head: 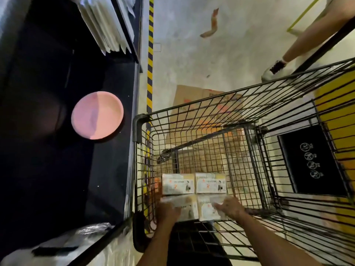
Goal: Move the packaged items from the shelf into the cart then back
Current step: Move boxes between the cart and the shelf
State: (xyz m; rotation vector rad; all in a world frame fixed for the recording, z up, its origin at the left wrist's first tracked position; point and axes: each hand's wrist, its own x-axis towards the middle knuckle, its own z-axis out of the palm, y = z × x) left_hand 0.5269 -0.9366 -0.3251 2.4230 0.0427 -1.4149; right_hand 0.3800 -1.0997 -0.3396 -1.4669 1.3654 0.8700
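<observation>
Packages sit in the cart (249, 116) at six o'clock: left hand (169, 210) and right hand (229, 207) grip the near pair (194, 208), best kept level and snug beside the far pair (194, 183).

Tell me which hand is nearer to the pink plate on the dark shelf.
Left. The left hand rests on a package at the cart's shelf-side edge, below the pink plate. The right hand lies on the neighbouring package, farther into the cart.
</observation>
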